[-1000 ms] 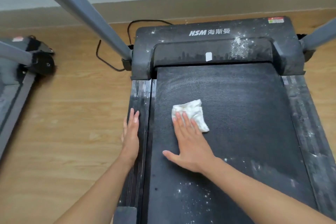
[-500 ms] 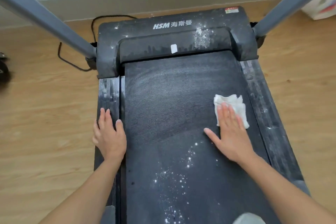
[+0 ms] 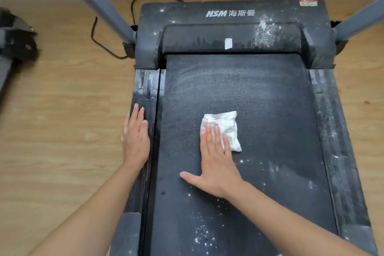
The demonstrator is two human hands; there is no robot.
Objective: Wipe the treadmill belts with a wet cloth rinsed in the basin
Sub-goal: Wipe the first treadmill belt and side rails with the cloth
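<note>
A black treadmill belt [image 3: 270, 120] runs down the middle of the view, dusted with white specks near its front and right side. A crumpled white cloth [image 3: 227, 125] lies on the belt's middle. My right hand [image 3: 215, 159] presses flat on the cloth's near edge, fingers straight and thumb spread to the left. Flat on the left side rail [image 3: 145, 83] rests my left hand [image 3: 135, 137], fingers straight, holding nothing.
The motor cover [image 3: 230, 14] with white powder sits at the far end. Two grey uprights [image 3: 97, 0] rise at either side. A black cable [image 3: 99, 37] loops on the wooden floor [image 3: 62, 120]. Part of another treadmill [image 3: 14, 45] shows at the far left.
My right hand has slid the cloth from the belt's right side back toward the middle. My left hand stays on the left rail.
</note>
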